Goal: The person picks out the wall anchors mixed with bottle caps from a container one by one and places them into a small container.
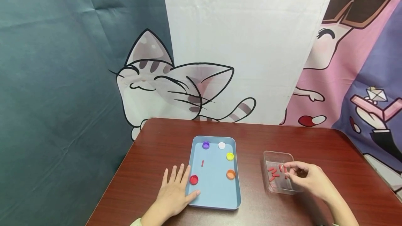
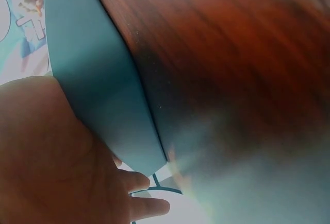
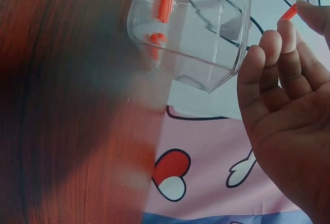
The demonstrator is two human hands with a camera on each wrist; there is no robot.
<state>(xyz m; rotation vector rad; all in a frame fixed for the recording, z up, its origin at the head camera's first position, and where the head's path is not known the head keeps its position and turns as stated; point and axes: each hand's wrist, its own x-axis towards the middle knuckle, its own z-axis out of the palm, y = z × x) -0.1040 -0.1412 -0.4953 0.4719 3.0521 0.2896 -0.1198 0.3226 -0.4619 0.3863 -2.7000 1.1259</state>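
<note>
My right hand [image 1: 311, 179] pinches a small red stick [image 3: 289, 12] between thumb and fingertips, just over the right side of a clear plastic box [image 3: 206, 72]. Several more red sticks [image 1: 274, 175] lie loose inside that box. Flat and spread, my left hand [image 1: 172, 192] lies at the left edge of a light blue tray [image 1: 216, 198], its thumb over the rim. Inside the tray, one red stick [image 1: 202, 163] lies left of the middle, above a round red cap [image 1: 193, 179]. The left wrist view shows the palm against the tray's outer side [image 2: 98, 59].
Also in the tray are a purple cap [image 1: 205, 145], a white cap [image 1: 221, 145], a yellow cap [image 1: 230, 156] and an orange cap [image 1: 230, 174]. Tray and box stand apart on a brown wooden table [image 1: 150, 149]. Behind it hangs a cartoon-printed curtain [image 1: 251, 37].
</note>
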